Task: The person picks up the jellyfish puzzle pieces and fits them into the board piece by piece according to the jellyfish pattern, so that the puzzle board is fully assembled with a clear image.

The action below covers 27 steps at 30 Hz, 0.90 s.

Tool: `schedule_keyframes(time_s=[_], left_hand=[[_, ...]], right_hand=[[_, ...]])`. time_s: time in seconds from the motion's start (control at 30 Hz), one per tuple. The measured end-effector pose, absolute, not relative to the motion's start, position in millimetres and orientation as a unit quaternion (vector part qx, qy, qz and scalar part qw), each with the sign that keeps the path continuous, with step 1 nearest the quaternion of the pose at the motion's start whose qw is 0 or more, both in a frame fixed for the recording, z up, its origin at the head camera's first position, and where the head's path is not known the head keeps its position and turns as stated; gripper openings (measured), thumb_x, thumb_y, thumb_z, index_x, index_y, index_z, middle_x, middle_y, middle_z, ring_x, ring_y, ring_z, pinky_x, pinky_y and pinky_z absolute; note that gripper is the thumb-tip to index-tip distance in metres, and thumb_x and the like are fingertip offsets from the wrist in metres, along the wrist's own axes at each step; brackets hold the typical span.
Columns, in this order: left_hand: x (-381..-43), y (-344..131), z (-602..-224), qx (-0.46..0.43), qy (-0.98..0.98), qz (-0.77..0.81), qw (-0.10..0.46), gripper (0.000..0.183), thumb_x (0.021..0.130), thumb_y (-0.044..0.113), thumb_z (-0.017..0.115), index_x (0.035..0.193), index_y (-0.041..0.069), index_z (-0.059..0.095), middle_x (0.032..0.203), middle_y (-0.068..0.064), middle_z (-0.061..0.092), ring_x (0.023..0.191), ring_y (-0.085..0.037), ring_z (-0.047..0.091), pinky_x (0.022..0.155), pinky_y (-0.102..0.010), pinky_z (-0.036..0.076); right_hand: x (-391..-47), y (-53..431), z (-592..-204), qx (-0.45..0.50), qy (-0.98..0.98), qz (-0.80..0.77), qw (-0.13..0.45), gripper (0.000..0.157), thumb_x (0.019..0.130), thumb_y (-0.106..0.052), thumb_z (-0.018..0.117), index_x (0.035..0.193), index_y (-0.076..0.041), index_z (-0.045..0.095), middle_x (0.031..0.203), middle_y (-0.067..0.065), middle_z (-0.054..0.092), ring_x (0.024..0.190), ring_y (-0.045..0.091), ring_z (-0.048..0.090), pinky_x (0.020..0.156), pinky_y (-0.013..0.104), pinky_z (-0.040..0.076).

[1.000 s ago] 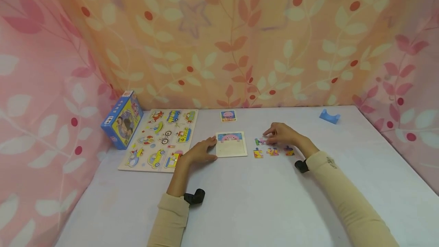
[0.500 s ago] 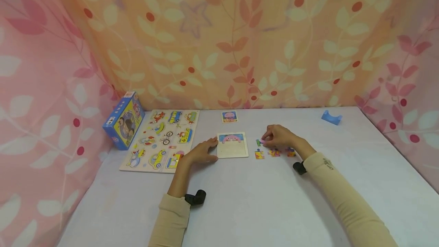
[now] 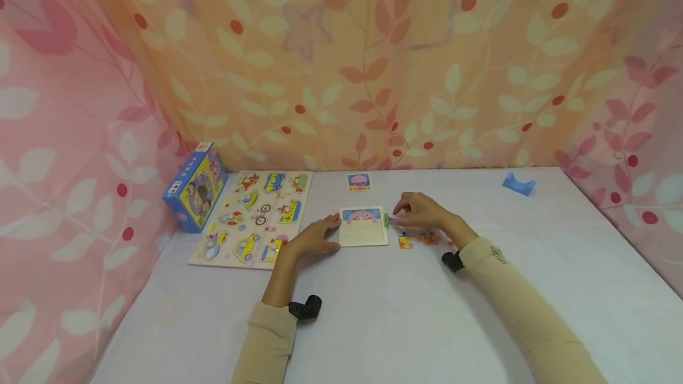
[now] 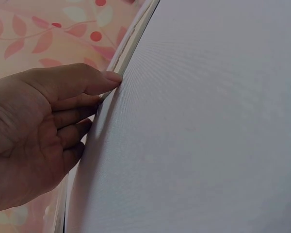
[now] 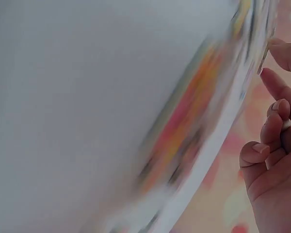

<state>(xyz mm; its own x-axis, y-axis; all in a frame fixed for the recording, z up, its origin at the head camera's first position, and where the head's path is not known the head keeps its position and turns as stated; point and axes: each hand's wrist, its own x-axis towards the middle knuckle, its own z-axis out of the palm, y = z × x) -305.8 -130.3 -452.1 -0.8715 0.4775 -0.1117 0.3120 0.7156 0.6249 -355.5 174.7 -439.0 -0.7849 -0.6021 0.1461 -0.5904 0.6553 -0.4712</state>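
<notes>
My left hand (image 3: 315, 237) lies along the left edge of a small white puzzle tray (image 3: 364, 237), thumb at its near corner and fingers farther up the side. A pink cartoon figure on blue fills the tray's top strip; its lower part is bare. Thumb and index finger of my right hand (image 3: 424, 213) pinch a green-and-pink jigsaw piece (image 3: 389, 220) just at the tray's right edge. In the right wrist view the held piece (image 5: 264, 59) appears edge-on. Below that hand lie a yellow jigsaw piece (image 3: 405, 242), an orange-red one (image 3: 428, 239) and another, mostly hidden by the wrist.
Behind the tray lies a small picture card (image 3: 359, 181). To the left are a wooden vehicle puzzle board (image 3: 229, 262) and an upright blue box (image 3: 196, 191). A blue plastic stand (image 3: 519, 184) sits at the back right. Patterned curtains border the table.
The right hand has closed finger and thumb on the green-and-pink jigsaw piece and carried it left to the tray's edge. The left hand stays at the tray.
</notes>
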Motion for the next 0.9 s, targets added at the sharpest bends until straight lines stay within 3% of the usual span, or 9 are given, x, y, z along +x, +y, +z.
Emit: schedule_keyframes(time_s=[0.2,0.4,0.9], left_hand=[[-306,-130,-452,0.220,0.917,0.304,0.135,0.066,0.081,0.020,0.069,0.139,0.005,0.040,0.151,-0.003,0.027,0.141,-0.023,0.021,0.115,-0.043,0.018],[-309,-132,-453,0.231,0.917,0.300,0.124,0.066,0.080,0.020,0.069,0.138,0.004,0.040,0.151,-0.005,0.028,0.140,-0.025,0.023,0.114,-0.044,0.020],[-308,-132,-451,0.223,0.919,0.299,0.127,0.066,0.081,0.020,0.069,0.138,0.006,0.041,0.150,-0.004,0.029,0.140,-0.023,0.023,0.115,-0.043,0.019]], right_hand=[[-352,124,-436,-0.369,0.899,-0.233,0.031,0.019,0.075,-0.025,0.073,0.088,-0.011,0.071,0.074,-0.004,0.051,0.068,0.009,0.043,0.059,0.020,0.035],[-351,92,-436,-0.392,0.896,-0.209,0.014,0.018,0.075,-0.022,0.071,0.090,-0.011,0.071,0.073,-0.004,0.049,0.068,0.009,0.043,0.056,0.019,0.033],[-355,86,-437,-0.390,0.895,-0.215,0.024,0.022,0.082,-0.024,0.068,0.099,-0.011,0.072,0.074,-0.001,0.050,0.070,0.011,0.042,0.060,0.020,0.033]])
